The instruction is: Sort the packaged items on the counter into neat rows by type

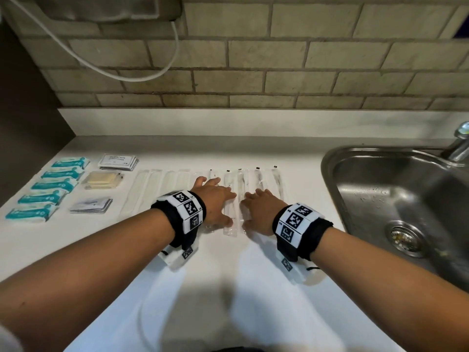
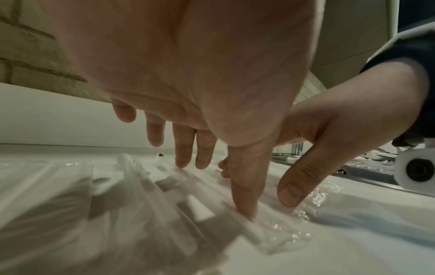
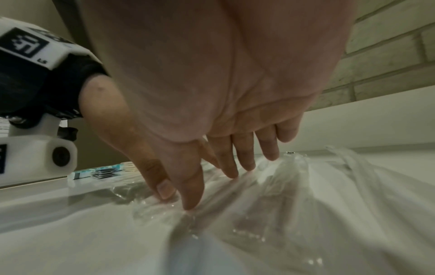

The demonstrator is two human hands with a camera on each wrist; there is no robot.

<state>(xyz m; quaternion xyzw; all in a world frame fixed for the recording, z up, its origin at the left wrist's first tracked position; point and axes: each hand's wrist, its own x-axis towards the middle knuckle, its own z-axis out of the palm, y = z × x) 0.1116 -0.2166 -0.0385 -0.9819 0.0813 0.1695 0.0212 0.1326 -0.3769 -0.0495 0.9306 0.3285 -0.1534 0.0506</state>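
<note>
While spread flat on clear packets (image 1: 232,199), left hand (image 1: 215,199) and right hand (image 1: 261,209) grasp nothing; teal packs (image 1: 54,185) far left seen whole only from head view.

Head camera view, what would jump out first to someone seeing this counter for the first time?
Both hands, the left hand and the right hand, lie flat side by side on a row of long clear-wrapped packets at mid-counter. At far left, teal packets sit in a tidy column, with small stacks of sachets beside them. A steel sink fills the right edge.
</note>
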